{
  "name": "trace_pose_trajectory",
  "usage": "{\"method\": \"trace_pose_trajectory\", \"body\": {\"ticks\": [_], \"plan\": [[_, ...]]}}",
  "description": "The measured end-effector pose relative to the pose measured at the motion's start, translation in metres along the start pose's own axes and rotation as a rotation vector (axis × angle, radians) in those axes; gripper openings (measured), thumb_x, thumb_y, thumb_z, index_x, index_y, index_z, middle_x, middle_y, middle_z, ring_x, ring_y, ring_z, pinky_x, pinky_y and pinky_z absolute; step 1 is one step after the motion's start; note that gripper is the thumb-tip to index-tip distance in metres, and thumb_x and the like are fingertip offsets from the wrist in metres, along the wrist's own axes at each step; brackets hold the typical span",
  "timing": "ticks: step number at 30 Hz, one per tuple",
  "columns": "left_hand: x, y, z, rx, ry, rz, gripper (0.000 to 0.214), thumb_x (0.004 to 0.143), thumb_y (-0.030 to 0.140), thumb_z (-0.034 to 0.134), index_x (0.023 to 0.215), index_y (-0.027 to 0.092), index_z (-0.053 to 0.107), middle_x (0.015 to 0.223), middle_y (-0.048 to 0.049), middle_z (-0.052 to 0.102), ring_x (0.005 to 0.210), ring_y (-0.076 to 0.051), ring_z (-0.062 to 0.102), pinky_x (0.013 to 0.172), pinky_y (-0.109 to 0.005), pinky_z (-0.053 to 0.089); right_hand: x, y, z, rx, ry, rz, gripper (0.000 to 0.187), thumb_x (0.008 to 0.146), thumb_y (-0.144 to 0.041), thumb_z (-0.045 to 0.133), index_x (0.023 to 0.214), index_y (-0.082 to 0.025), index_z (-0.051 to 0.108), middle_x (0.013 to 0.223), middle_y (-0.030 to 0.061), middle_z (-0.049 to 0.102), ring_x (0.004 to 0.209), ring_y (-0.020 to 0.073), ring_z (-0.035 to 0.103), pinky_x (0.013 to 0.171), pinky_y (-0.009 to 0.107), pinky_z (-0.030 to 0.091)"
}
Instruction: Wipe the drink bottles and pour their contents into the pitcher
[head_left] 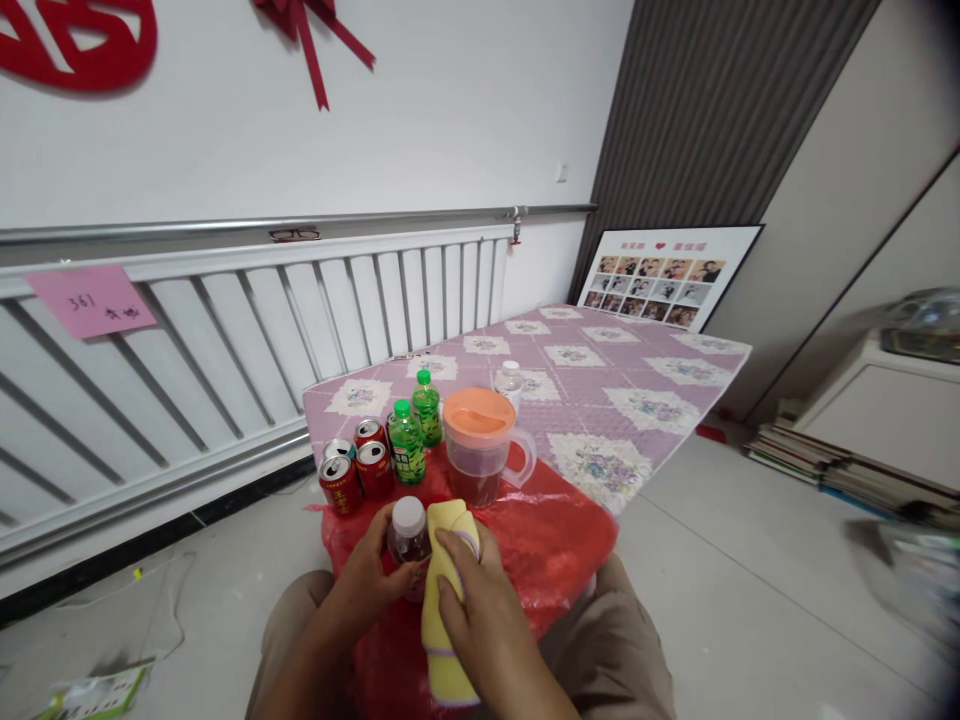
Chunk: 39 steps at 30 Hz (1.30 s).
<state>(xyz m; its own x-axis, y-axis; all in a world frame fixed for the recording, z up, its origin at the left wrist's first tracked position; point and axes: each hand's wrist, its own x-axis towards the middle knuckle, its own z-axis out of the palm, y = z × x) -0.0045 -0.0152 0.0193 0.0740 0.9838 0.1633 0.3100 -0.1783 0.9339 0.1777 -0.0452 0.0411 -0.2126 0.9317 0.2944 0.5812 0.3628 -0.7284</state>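
Observation:
My left hand is wrapped round a small bottle with a white cap and dark liquid, held over my lap. My right hand presses a yellow cloth against the bottle's side, fingers closed on the cloth. Just beyond stands a clear pitcher with an orange lid and dark liquid at the bottom. Left of it are two green bottles and three red cans.
A red plastic sheet covers the near end of a low surface with a purple patterned cover. A clear bottle stands behind the pitcher. A white radiator lines the wall; a photo board leans at the back. Books lie on the floor.

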Motion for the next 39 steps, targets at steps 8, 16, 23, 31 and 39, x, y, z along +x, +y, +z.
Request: {"method": "trace_pose_trajectory", "body": {"ticks": [8, 16, 23, 31, 39], "plan": [[0.000, 0.003, 0.000, -0.059, -0.034, 0.000, 0.063, 0.074, 0.016, 0.069, 0.132, 0.019, 0.045, 0.127, -0.0106, 0.061, 0.117, -0.029, 0.057, 0.103, -0.043, 0.045, -0.026, -0.012, 0.015, -0.142, -0.104, -0.054, 0.057, 0.079, -0.008, 0.055, 0.131, -0.030, 0.056, 0.149, 0.0149, 0.039, 0.129, 0.0348, 0.051, 0.099, 0.044, 0.051], [0.004, -0.010, -0.002, -0.066, -0.049, -0.007, 0.072, 0.070, 0.020, 0.077, 0.134, 0.017, 0.043, 0.133, -0.0138, 0.058, 0.121, -0.032, 0.055, 0.105, -0.045, 0.043, -0.036, -0.004, 0.023, -0.192, -0.090, -0.143, 0.062, 0.076, -0.006, 0.060, 0.131, -0.035, 0.056, 0.147, 0.0105, 0.043, 0.127, 0.0327, 0.054, 0.094, 0.040, 0.055], [0.001, -0.001, -0.001, -0.031, -0.054, 0.010, 0.061, 0.075, 0.018, 0.068, 0.130, 0.017, 0.041, 0.126, -0.0123, 0.059, 0.116, -0.028, 0.056, 0.103, -0.043, 0.044, -0.015, 0.012, 0.008, -0.069, 0.049, -0.069, 0.054, 0.079, -0.002, 0.047, 0.129, -0.021, 0.057, 0.139, 0.0152, 0.042, 0.124, 0.0263, 0.055, 0.101, 0.038, 0.050], [0.000, -0.003, 0.000, -0.019, -0.022, 0.021, 0.059, 0.075, 0.020, 0.067, 0.128, 0.017, 0.043, 0.125, -0.0132, 0.059, 0.116, -0.029, 0.057, 0.103, -0.044, 0.044, 0.035, 0.026, -0.001, 0.124, -0.069, -0.043, 0.050, 0.077, -0.003, 0.048, 0.122, -0.022, 0.061, 0.134, 0.0098, 0.047, 0.118, 0.0204, 0.056, 0.104, 0.035, 0.044], [0.000, -0.003, 0.001, -0.014, -0.015, -0.004, 0.066, 0.073, 0.022, 0.067, 0.132, 0.015, 0.039, 0.130, -0.0158, 0.056, 0.118, -0.031, 0.056, 0.104, -0.045, 0.044, 0.064, 0.048, 0.008, 0.154, -0.260, 0.023, 0.051, 0.074, -0.004, 0.050, 0.119, -0.023, 0.064, 0.117, 0.0058, 0.063, 0.112, 0.0190, 0.058, 0.101, 0.032, 0.042]]}}
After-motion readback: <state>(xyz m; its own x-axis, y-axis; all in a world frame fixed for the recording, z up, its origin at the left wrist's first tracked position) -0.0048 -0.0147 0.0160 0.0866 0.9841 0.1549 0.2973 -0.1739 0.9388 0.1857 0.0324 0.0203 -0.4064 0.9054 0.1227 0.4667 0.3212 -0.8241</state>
